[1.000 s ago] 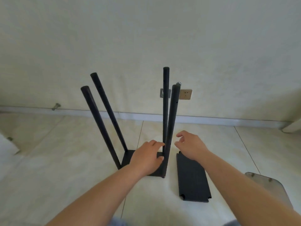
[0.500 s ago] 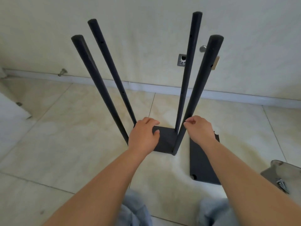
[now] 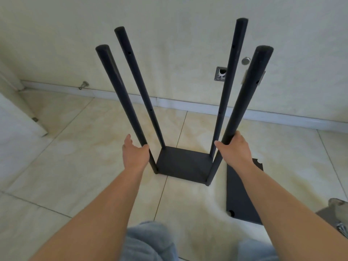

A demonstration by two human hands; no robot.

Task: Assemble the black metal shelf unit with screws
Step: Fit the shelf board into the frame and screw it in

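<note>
The black shelf unit stands upright on the tiled floor: a flat base shelf with four black poles rising from its corners, each with small screw holes. My left hand grips the near-left pole low down, fingers curled round it and thumb raised. At about the same height my right hand grips the near-right pole. A second loose black shelf panel lies flat on the floor to the right, partly hidden by my right forearm.
A grey tray holding metal hardware sits at the right edge, cut off by the frame. Behind the unit is a wall with a baseboard and a socket box. My knees show at the bottom.
Both hands left the base shelf and moved outward onto the two near poles. My view has come closer and higher over the unit.
</note>
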